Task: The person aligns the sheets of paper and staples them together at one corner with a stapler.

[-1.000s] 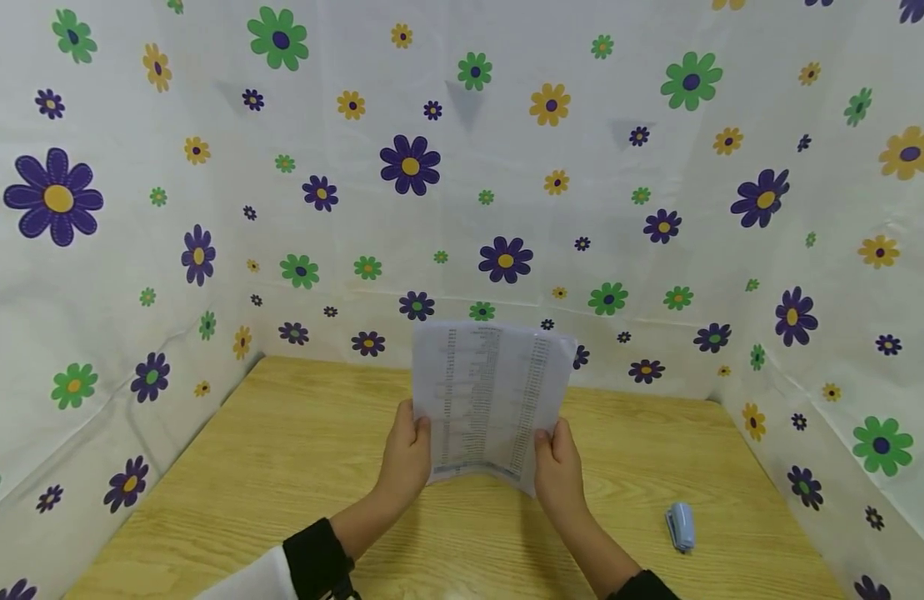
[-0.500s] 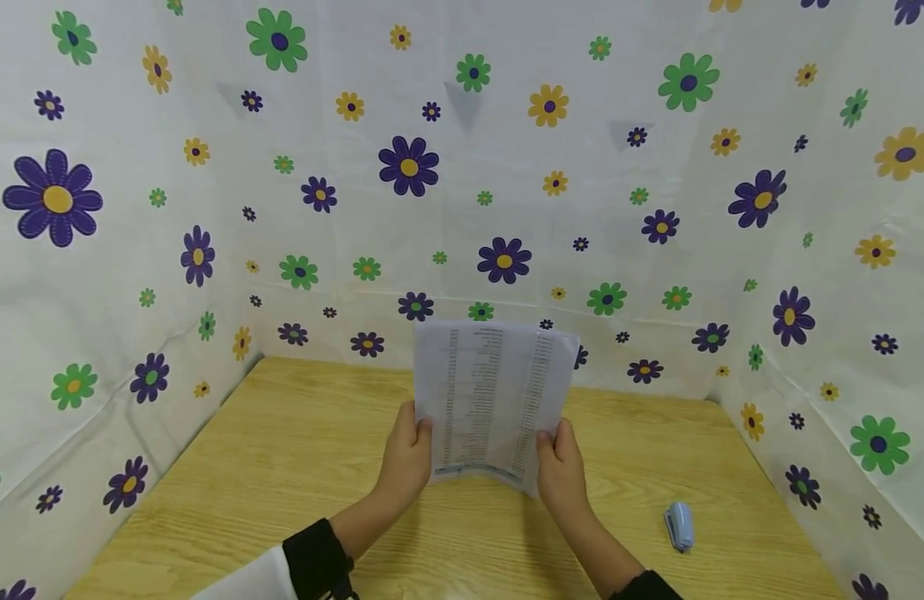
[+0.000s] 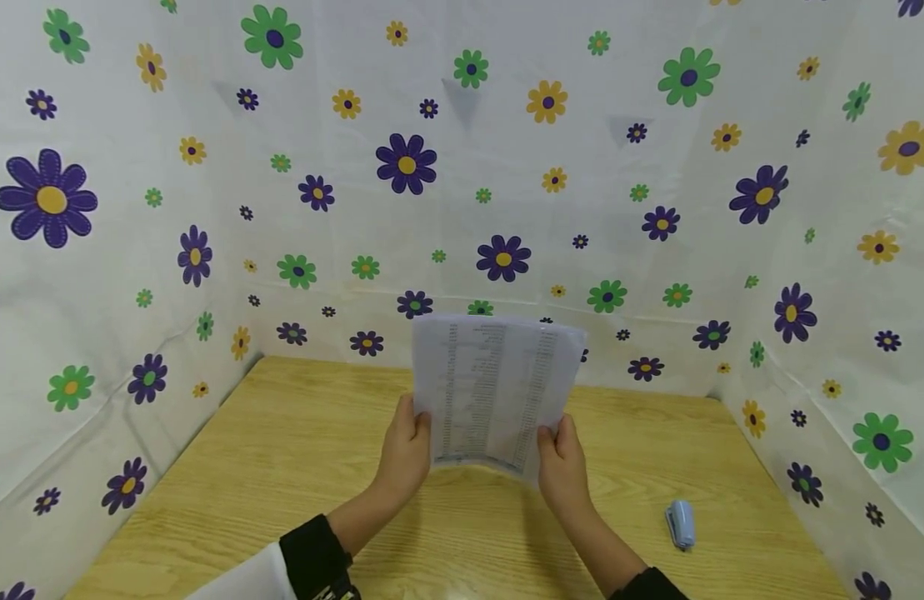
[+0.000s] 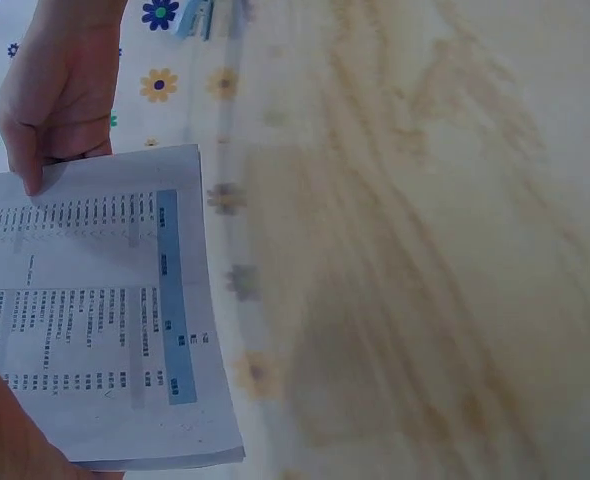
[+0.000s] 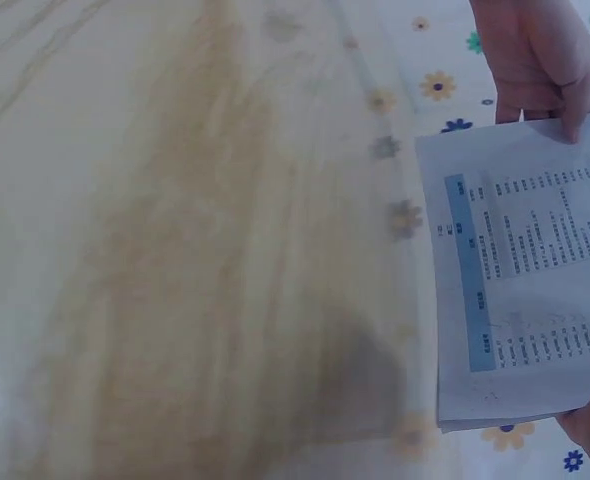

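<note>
Both hands hold up a stack of printed paper sheets [image 3: 499,392] above the table, one hand at each side. The left hand [image 3: 405,450] grips its left edge, thumb on the near face. On the right edge, the right hand [image 3: 563,467] pinches with its thumb in front; the fingers behind are hidden. Columns of small print cover the near sheet, and a blue header band [image 4: 175,300] shows at its lower end in the left wrist view. In the right wrist view, layered edges show along the side of the sheets [image 5: 525,390].
A small light-blue stapler [image 3: 681,525] lies on the wooden table [image 3: 282,467], to the right of the right forearm. White cloth with a flower print [image 3: 462,208] hangs at the back and along both sides of the table.
The sheets have risen slightly and their lower edge has tipped upward, so the blue band is less visible from the head. Both hands keep their grip. The stapler stays put.
</note>
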Tool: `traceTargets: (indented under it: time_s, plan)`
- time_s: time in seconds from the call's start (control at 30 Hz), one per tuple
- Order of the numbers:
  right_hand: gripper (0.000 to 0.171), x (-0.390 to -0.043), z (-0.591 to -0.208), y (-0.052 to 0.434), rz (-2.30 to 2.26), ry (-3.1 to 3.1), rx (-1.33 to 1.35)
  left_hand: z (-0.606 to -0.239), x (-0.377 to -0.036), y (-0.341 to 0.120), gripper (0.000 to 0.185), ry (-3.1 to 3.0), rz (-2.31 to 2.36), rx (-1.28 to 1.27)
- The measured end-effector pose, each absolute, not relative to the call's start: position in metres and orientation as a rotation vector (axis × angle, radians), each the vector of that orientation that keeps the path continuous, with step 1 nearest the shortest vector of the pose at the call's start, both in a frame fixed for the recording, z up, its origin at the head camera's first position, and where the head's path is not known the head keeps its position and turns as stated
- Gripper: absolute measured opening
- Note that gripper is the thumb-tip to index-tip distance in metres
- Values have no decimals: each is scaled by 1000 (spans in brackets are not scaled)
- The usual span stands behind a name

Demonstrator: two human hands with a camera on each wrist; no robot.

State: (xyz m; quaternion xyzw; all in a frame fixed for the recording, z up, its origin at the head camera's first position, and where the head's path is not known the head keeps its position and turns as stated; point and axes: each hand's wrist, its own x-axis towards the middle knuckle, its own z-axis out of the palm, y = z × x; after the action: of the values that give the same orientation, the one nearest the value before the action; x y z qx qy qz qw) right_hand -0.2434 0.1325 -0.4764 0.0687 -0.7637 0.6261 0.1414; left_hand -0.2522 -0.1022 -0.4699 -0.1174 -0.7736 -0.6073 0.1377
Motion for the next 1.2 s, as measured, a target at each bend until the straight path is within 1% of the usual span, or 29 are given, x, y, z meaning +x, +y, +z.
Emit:
traceTargets:
  time_s: [0.23, 0.37, 0.5, 0.7, 0.87, 1.07, 1.2]
  plan:
    - [31, -239, -491, 130, 1814, -2264, 189, -487, -250, -106, 32, -2328, -1770, -322]
    - [32, -240, -489, 130, 1766, -2292, 163, -486, -250, -107, 30, -2342, -1746, -291]
    - [32, -242, -483, 132, 1695, -2355, 78, -480, -251, -110, 30, -2371, -1725, -221]
    - [36, -241, -474, 133, 1628, -2496, -37, -473, -251, -115, 42, -2472, -1769, -94]
    - [39, -238, -471, 133, 1602, -2614, -64, -478, -248, -116, 48, -2567, -1783, -9]
    - [44, -235, -481, 135, 1556, -2739, -57, -492, -242, -118, 53, -2684, -1783, -17]
    - [46, -238, -483, 141, 1616, -2768, -94, -493, -237, -119, 54, -2765, -1825, -42]
